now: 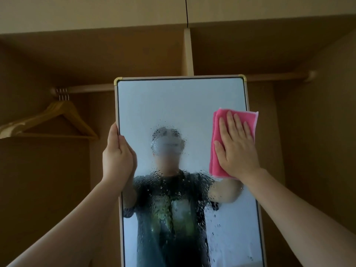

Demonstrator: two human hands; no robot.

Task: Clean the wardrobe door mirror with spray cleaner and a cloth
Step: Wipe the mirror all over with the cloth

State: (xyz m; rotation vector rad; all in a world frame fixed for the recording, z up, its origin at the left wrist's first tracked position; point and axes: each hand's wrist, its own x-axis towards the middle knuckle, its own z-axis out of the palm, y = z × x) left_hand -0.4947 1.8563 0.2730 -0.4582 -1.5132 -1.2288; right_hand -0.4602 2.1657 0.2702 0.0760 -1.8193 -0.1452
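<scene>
The mirror (183,112) stands upright in a pale frame with brass corners, in front of the open wardrobe. Its glass is stiff, smooth and probably fragile, and the spray droplets beaded over its middle and lower part likely make it slippery, so the frame edge looks the safest place to grip. The left hand (117,157) is there already, fingers curled round the left edge of the frame and bracing it. The right hand (236,149) lies open and flat, fingers spread, pressing a folded pink cloth (217,132) against the glass at the right edge, partly overlapping the frame. The cloth is soft and light and should follow the palm easily. I judge that wiping pressure needs matching by the bracing hand (whether the panel is hinged or loose I cannot tell). No spray bottle is in view. Wooden hangers (57,120) hang from the rail (90,88) at left, well apart from the glass; nothing blocks the wet area.
</scene>
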